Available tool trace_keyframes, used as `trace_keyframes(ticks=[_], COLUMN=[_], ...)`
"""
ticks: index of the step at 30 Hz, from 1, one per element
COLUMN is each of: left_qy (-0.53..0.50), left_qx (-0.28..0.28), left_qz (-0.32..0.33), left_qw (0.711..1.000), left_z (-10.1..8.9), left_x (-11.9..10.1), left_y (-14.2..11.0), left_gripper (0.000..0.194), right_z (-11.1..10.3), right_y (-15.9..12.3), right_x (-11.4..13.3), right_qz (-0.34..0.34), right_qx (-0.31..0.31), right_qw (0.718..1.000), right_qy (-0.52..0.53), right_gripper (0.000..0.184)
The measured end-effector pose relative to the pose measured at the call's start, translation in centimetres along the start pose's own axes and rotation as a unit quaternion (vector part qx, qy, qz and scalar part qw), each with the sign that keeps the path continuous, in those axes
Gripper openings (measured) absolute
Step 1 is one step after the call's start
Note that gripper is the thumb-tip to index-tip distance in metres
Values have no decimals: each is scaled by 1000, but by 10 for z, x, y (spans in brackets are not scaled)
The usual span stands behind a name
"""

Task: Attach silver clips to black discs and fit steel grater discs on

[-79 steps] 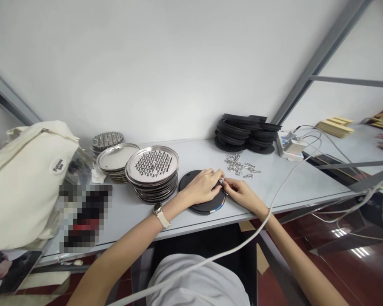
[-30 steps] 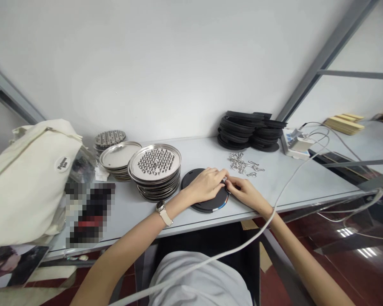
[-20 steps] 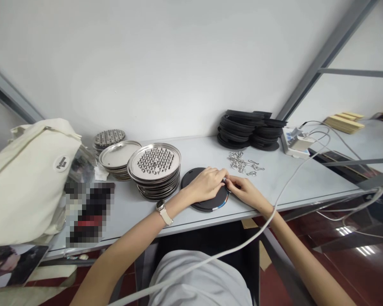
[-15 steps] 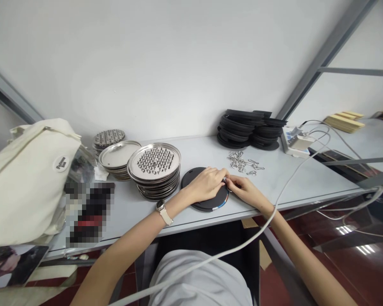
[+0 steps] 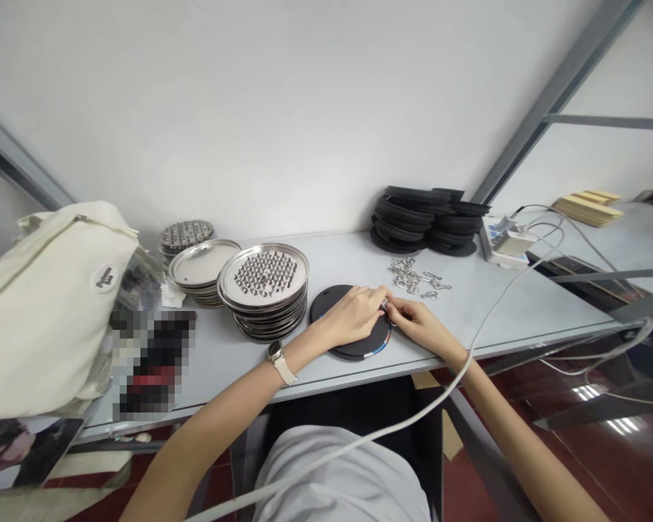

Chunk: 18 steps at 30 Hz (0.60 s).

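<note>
Head view: black disc (image 5: pixel 366 344) lies flat near the tabletop's (image 5: pixel 527 304) front edge, coloured strip along its near rim. L hand (image 5: pixel 356 315) rests across it, thumb & index at the R rim; can't tell if that grip is clamped on metal, disc, or only pressing. R hand (image 5: pixel 416 322) is right beside the rim, thumb & fingertips pinched together on a small metal clip (image 5: pixel 384 305).

Progress, AFAICT: one clip is at the rim, seemingly mid-handling, not let go. Left over: a pile of loose clips (image 5: pixel 401 275) behind, plus stacked black discs (image 5: pixel 405 217) farther back. Stacked grater plates (image 5: pixel 264 275) stand L of the disc; unclear if done or waiting.

Hidden: most of the clip is behind fingers, so can't say if it's hooked on; disc's middle is under L hand. White cable (image 5: pixel 392 433) crosses R forearm; both arms cut off at bottom. Pixelated patch at L is unreadable.
</note>
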State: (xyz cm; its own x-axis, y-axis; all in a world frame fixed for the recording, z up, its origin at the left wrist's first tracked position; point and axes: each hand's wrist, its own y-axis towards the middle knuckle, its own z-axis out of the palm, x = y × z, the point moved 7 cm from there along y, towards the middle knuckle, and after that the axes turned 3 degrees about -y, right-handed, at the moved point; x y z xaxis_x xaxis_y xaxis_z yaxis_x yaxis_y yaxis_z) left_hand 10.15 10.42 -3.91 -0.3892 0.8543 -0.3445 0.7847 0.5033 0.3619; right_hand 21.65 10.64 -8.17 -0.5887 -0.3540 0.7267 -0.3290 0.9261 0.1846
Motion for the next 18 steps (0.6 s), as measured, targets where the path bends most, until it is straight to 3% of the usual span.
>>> trace_keyframes(ticks=[18], left_qy=[47], left_qx=[-15], left_qz=[-30], left_qw=[998], left_z=[0], left_x=[-3], left_y=[1], left_gripper=[17], right_z=[0], right_y=[0], right_x=[-2], right_qz=[10], right_qx=[-9], right_qw=[1000], right_qy=[-5], right_gripper=[37])
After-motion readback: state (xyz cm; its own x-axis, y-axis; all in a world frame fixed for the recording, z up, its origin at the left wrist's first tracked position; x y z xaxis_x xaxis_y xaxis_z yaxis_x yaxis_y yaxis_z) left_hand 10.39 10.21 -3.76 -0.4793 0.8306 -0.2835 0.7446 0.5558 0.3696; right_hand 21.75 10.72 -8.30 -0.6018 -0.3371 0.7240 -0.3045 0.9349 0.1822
